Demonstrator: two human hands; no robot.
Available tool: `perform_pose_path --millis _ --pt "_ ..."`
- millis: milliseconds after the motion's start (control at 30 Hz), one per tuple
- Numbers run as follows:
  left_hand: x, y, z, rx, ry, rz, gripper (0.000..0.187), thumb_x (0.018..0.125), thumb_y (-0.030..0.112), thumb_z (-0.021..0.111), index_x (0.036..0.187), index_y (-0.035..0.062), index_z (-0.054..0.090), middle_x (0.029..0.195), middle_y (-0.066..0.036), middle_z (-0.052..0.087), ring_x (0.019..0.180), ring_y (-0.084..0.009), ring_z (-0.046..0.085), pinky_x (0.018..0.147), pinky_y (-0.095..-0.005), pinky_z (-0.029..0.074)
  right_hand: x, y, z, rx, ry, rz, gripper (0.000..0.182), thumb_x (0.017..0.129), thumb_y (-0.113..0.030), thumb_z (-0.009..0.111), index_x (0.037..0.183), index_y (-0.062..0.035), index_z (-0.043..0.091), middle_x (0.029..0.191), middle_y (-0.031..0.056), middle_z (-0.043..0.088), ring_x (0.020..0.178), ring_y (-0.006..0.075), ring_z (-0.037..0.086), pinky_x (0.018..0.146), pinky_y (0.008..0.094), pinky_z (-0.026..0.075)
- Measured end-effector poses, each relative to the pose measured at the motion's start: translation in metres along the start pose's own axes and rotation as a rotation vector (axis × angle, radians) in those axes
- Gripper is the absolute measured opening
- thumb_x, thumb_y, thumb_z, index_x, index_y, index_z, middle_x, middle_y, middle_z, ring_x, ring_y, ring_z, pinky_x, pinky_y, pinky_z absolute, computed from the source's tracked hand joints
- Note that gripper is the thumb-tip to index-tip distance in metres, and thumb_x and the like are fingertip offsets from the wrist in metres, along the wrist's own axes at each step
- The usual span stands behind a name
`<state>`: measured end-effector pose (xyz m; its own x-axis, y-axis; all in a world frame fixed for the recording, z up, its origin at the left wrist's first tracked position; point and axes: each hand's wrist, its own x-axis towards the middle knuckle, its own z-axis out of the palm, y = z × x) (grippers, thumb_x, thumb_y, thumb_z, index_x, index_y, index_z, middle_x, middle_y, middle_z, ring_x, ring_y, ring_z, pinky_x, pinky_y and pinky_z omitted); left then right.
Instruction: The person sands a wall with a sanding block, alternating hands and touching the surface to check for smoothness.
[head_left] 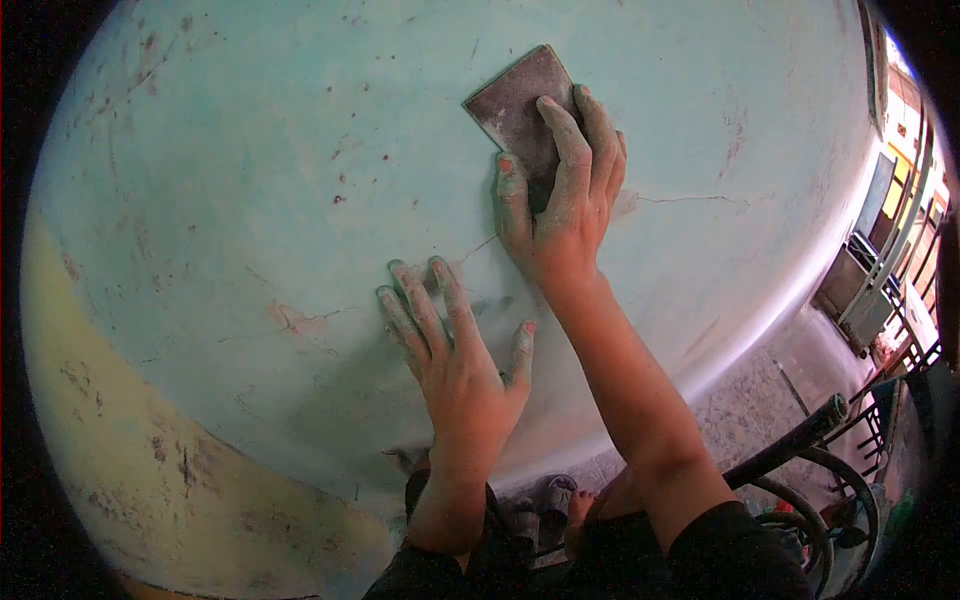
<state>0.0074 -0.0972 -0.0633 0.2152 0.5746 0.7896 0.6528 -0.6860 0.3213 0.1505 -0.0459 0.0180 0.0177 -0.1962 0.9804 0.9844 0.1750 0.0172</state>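
A dark, dusty square sheet of sandpaper lies flat against a pale green wall. My right hand presses it to the surface, with fingers over its right side and the thumb at its lower left edge. Lower and to the left, my left hand rests on the wall, fingers spread and pointing up, holding nothing. Grey dust coats the fingers of both hands. Thin cracks run across the wall between and beside the hands, and small reddish-brown marks dot it.
A yellowish band with dark scuffs covers the wall's lower left. Dark curved metal tubing stands at the lower right, above a speckled floor. Shoes and a bare foot show at the bottom. Railings stand far right.
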Motion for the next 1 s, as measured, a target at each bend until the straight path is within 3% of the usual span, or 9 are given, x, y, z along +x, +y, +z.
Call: perform_pose_path --millis 1000 --pt "-0.0004 -0.0004 0.0005 0.017 -0.012 0.015 0.091 0.086 0.039 0.065 0.153 0.0012 0.017 0.155 -0.033 0.01 0.141 -0.0573 0.008 0.113 -0.0634 0.013 0.0001 0.001 -0.0003 -0.011 0.011 -0.006 0.053 0.081 -0.016 0.067 0.13 -0.0037 0.051 0.137 0.0243 0.047 0.127 0.0376 0.044 0.109 0.0507 0.028"
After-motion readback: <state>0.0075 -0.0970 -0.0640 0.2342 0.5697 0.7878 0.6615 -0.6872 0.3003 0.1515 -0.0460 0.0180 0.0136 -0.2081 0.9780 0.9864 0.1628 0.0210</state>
